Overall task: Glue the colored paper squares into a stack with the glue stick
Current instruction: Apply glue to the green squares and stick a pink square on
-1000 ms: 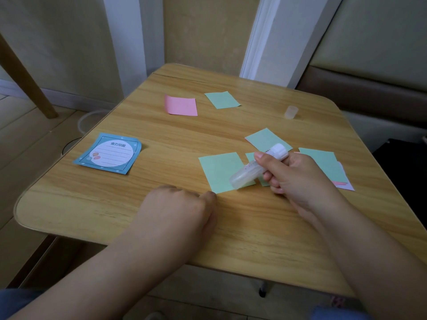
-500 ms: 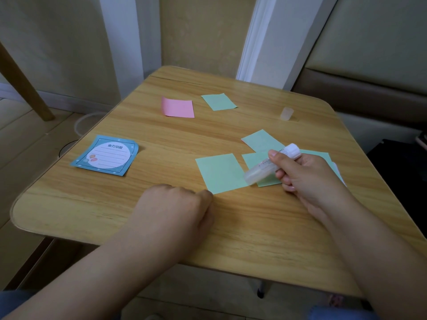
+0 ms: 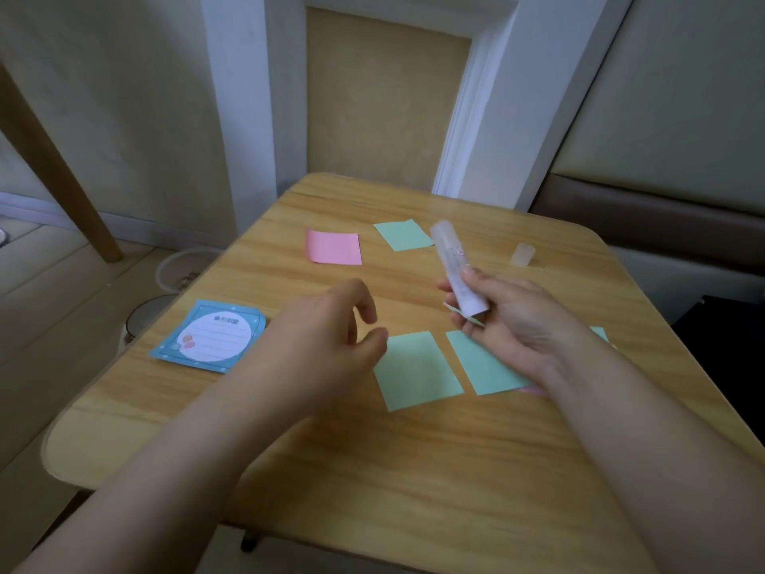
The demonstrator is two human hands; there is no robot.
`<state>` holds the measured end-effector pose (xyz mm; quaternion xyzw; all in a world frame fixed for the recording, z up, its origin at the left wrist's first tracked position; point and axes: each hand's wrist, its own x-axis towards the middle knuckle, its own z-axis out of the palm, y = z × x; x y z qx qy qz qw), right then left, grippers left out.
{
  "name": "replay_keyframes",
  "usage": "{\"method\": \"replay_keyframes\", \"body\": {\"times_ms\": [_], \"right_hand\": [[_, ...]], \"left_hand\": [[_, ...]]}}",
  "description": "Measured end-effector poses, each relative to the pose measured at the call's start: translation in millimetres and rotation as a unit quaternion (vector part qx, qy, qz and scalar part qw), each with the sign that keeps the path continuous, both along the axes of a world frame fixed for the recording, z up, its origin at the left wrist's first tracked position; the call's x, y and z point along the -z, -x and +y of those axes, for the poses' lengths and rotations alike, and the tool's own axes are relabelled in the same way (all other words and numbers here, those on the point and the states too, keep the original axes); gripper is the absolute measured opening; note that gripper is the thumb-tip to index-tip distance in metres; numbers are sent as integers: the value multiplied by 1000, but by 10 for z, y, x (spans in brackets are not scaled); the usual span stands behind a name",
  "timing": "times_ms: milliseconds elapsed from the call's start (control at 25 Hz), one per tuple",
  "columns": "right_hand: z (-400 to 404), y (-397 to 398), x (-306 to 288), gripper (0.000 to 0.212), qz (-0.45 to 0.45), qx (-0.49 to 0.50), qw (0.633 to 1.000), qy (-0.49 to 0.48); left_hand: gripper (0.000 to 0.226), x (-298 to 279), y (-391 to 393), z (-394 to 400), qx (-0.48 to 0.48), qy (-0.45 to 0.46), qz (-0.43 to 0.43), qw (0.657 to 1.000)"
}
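Observation:
My right hand grips a translucent glue stick, raised above the wooden table with its tip pointing up and away. A green square edge shows under that hand's fingers. My left hand hovers just left of it, fingers loosely curled and holding nothing. Two green paper squares lie below the hands, one in the middle and one partly under my right wrist. At the far side lie a pink square and another green square.
The glue stick's clear cap stands at the far right of the table. A blue notepad lies near the left edge. A wooden leg slants down at the left, and bowls sit on the floor beside the table.
My right hand lifted the glue stick off the paper and turned its tip upward. My left hand rose from the table's front and moved toward the right hand. The camera tilted up.

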<state>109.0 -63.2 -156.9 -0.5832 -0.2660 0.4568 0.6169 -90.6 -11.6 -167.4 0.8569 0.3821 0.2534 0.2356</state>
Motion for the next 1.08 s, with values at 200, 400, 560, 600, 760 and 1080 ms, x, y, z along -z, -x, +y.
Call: {"method": "replay_keyframes", "body": {"times_ms": [200, 400, 560, 600, 760, 1080], "right_hand": [[588, -96, 87, 26, -185, -23, 982, -12], [901, -223, 203, 30, -264, -32, 964, 14], [976, -226, 239, 35, -328, -23, 944, 29], [972, -224, 232, 36, -339, -26, 940, 34], [839, -232, 189, 72, -374, -39, 923, 86], [-139, -152, 78, 50, -413, 13, 911, -5]], "left_hand": [[19, -17, -28, 414, -49, -26, -7, 998], [28, -19, 51, 648, -94, -26, 5, 995], [38, 67, 21, 726, -131, -13, 45, 990], [43, 105, 19, 747, -144, -11, 84, 986], [60, 139, -96, 860, -130, 17, 279, 951], [52, 84, -354, 1022, -70, 95, 191, 974]]}}
